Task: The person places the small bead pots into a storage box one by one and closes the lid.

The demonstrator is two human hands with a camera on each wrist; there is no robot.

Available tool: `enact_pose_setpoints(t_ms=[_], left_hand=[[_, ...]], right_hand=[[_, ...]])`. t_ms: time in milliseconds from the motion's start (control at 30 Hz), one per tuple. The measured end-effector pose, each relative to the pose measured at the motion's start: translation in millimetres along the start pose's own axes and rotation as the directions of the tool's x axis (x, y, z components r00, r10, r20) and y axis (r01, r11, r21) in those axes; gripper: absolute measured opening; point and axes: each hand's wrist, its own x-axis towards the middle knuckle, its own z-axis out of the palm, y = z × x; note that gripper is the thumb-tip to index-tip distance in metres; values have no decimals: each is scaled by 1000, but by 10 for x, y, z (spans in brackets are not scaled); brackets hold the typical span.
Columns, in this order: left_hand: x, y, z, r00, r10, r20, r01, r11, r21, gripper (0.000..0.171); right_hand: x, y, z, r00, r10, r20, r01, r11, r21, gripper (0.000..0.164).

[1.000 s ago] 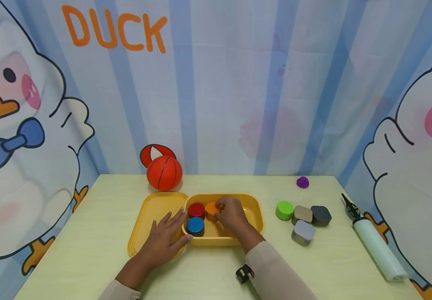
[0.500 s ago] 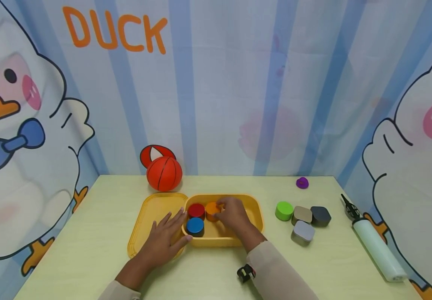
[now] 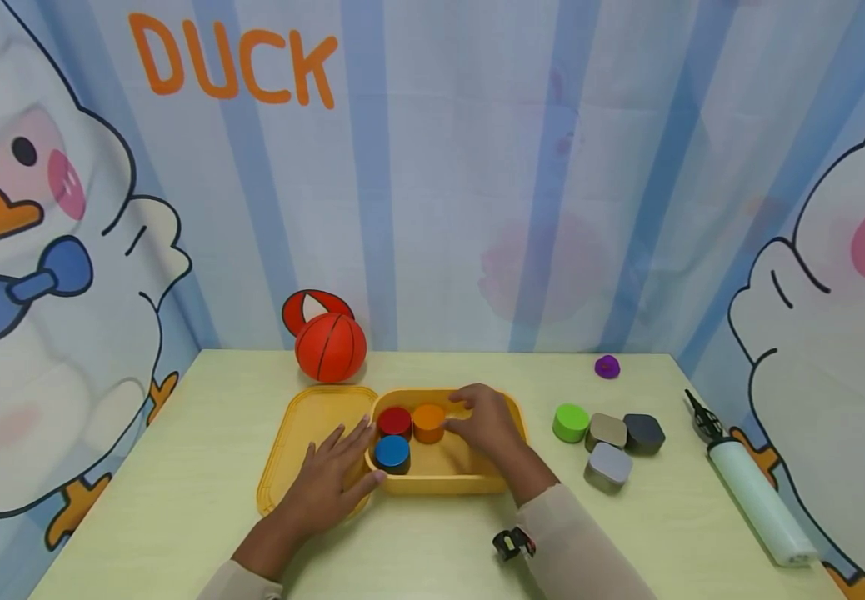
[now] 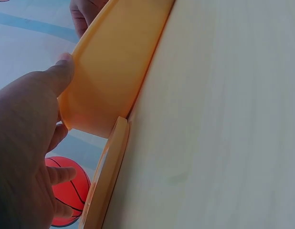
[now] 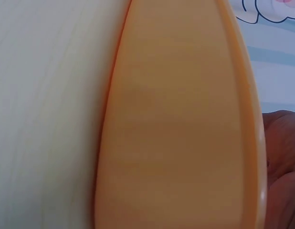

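A yellow tray (image 3: 462, 482) holds three round blocks at its left end: a red block (image 3: 394, 423), a blue block (image 3: 392, 454) and an orange block (image 3: 428, 423). My right hand (image 3: 488, 423) hovers over the tray just right of the orange block, thumb and fingers spread apart with nothing between them. Whether the thumb tip still touches that block is hard to tell. My left hand (image 3: 335, 471) rests at the tray's left end, fingers straight, over part of a flat yellow lid (image 3: 286, 450). In the left wrist view its thumb (image 4: 65, 67) touches the tray's rim.
To the right stand a green round block (image 3: 571, 422), a beige block (image 3: 607, 431), a dark block (image 3: 643, 433) and a grey block (image 3: 608, 467). A pale green pump (image 3: 762, 504) lies at the right edge. A red basketball toy (image 3: 331, 347) and a small purple object (image 3: 607, 367) sit at the back.
My right hand has let go of the orange block and moved a little to the right, its fingers opening. The block stays beside the red one. My left hand has not moved.
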Motion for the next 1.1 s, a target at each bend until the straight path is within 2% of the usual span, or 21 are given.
enact_pose_setpoints(t_ms=[200, 367, 667, 1000, 1100], left_hand=[[-4, -8, 11, 999, 16, -28, -16, 1000, -4, 77], [1, -16, 19, 1000, 16, -24, -16, 1000, -6, 77], [1, -39, 39, 1000, 17, -26, -17, 1000, 16, 76], [18, -72, 42, 1000, 12, -6, -12, 1000, 24, 78], [21, -71, 36, 1000, 15, -6, -15, 1000, 27, 77]], right_hand=[[-56, 43, -115, 999, -24, -30, 24, 1000, -11, 38], [-89, 132, -191, 997, -51, -51, 52, 998, 24, 37], [-148, 341, -354, 983, -153, -100, 162, 982, 97, 35], [-214, 553, -569, 962, -208, -174, 220, 974, 52, 29], [-217, 633, -627, 964, -202, -175, 213, 976, 49, 30]])
